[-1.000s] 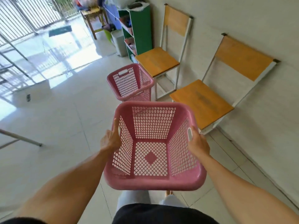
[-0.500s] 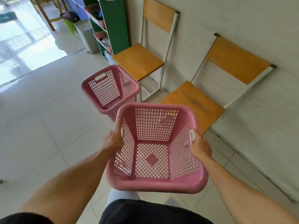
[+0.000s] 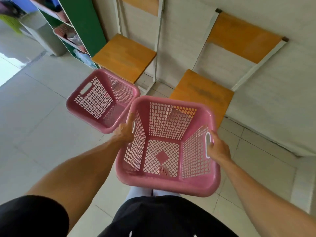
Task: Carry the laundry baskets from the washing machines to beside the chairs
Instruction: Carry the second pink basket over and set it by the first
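Note:
I hold an empty pink laundry basket (image 3: 171, 184) in front of me, above the tiled floor. My left hand (image 3: 124, 132) grips its left handle and my right hand (image 3: 218, 147) grips its right handle. A second empty pink basket (image 3: 82, 108) stands on the floor just to the left, its rim almost touching the held one. Two chairs with wooden seats stand against the wall: the left chair (image 3: 124, 57) behind the standing basket, the right chair (image 3: 203, 93) directly beyond the held basket.
A green shelf unit (image 3: 82, 23) with folded items stands left of the chairs, and a grey bin (image 3: 51, 41) beside it. The white wall (image 3: 273, 108) runs along the right. Open tiled floor (image 3: 34, 125) stretches to the left.
I have walked closer to the chairs with the basket in both hands. The held basket now sits right beside the standing basket and in front of the right chair.

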